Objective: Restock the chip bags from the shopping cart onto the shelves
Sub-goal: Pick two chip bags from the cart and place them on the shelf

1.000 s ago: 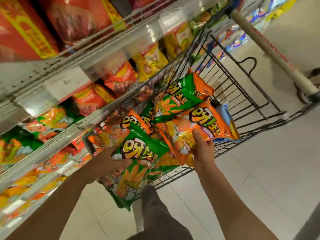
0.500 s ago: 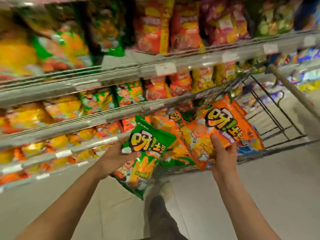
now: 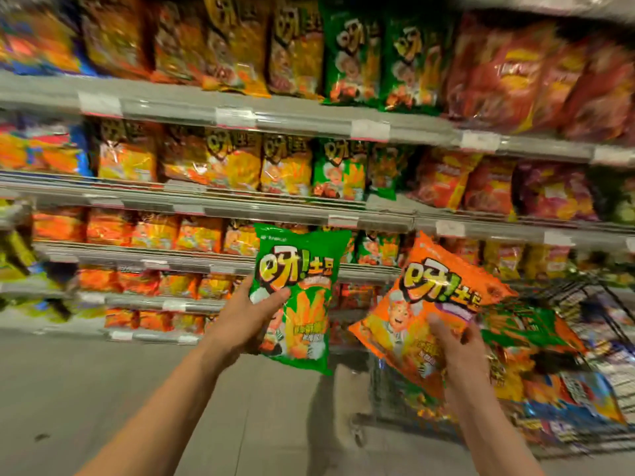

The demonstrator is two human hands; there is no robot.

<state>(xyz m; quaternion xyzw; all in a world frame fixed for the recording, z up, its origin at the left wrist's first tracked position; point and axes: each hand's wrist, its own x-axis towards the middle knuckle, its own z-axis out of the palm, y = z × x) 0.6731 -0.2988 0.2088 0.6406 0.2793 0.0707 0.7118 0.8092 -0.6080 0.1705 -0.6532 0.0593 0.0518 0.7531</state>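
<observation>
My left hand (image 3: 245,316) grips a green chip bag (image 3: 297,280) by its left edge and holds it upright in front of the lower shelves. My right hand (image 3: 458,348) holds an orange chip bag (image 3: 426,300), tilted to the right, just above the cart's left end. The wire shopping cart (image 3: 584,304) stands at the lower right with more green, orange and blue bags (image 3: 536,359) inside. The shelves (image 3: 309,123) ahead are packed with rows of chip bags, green ones (image 3: 360,56) on the top and second rows.
Grey shelf rails with white price tags (image 3: 370,130) run across the view. Red bags (image 3: 536,77) fill the upper right. The grey tiled floor (image 3: 86,389) spreads at the lower left, between me and the bottom shelf.
The view has swung up and left from the cart to face the shelves. Both hands have lifted their bags up out of the cart, toward the shelves.
</observation>
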